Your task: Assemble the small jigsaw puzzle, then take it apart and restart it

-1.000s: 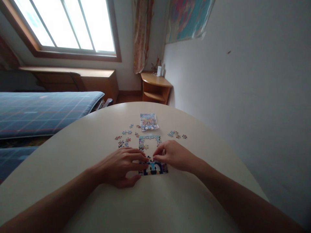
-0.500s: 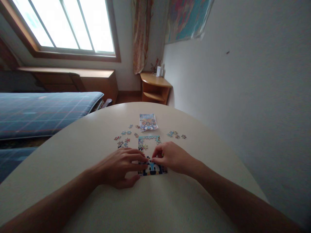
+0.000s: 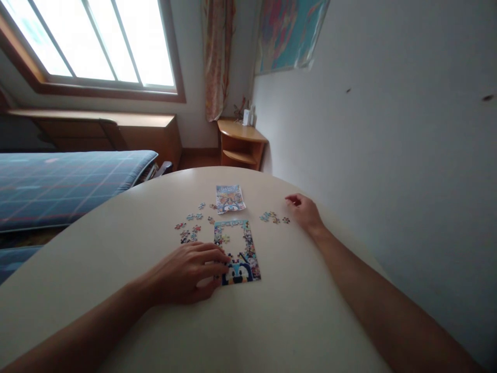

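Though rectangular, a puzzle jagged inside

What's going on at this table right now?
The person's left hand rests on the lower left of a partly assembled jigsaw puzzle whose middle is open. The right hand is off to the right, near a small cluster of loose pieces; whether it holds anything can't be made out. Scattered pieces lie on the left, and a printed sheet lies beyond the puzzle.

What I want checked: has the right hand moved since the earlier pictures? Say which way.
Yes: judged against the puzzle, the right hand has moved right and farther forward, beside the right-hand loose pieces.
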A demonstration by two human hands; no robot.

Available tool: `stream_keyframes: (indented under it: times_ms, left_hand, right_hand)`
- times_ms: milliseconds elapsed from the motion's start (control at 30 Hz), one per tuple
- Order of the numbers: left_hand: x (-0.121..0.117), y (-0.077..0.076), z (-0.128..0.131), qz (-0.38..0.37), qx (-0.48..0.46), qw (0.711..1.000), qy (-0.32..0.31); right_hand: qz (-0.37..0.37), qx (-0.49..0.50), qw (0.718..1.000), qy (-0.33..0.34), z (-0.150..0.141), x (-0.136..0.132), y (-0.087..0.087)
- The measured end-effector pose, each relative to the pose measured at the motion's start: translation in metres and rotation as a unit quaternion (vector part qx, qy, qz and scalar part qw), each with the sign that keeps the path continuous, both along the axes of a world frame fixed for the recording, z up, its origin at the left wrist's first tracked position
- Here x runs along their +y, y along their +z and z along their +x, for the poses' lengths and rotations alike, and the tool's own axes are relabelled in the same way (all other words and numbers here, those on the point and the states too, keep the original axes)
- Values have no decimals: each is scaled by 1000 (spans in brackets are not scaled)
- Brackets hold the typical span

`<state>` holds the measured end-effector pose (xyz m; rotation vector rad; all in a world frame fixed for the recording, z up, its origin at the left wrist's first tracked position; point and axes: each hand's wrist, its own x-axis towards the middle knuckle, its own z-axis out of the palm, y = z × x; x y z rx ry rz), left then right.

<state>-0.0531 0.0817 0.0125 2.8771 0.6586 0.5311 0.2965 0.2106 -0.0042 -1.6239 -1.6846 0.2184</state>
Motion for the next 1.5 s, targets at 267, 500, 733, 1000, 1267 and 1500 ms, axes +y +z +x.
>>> stream_keyframes:
  times_ms: [267,500,733,1000,1267,1500]
  left_hand:
    - [1,-2,0,18,6,1000,6]
    - [-1,-3,0,52,13,999,0]
    - [-1,-4,0,52,18,998,4]
    - [0,-3,0,41,-14,999,-9]
    - [40,-5,-45,41,-246,888,385]
    - [67,-25,-76,-66,-185,832,519]
  right_hand:
    - [-48,-11,998,32,11,7,-13]
    - [-27,-62,993,102,7,-11,-8]
    - [-12,-92,981,172,-1,-19,-4]
    - [-72,-38,988,133,0,-13,0]
    - [-69,-43,989,127,1,-10,-3]
    - [-81,-38,989,122,0,-10,-2]
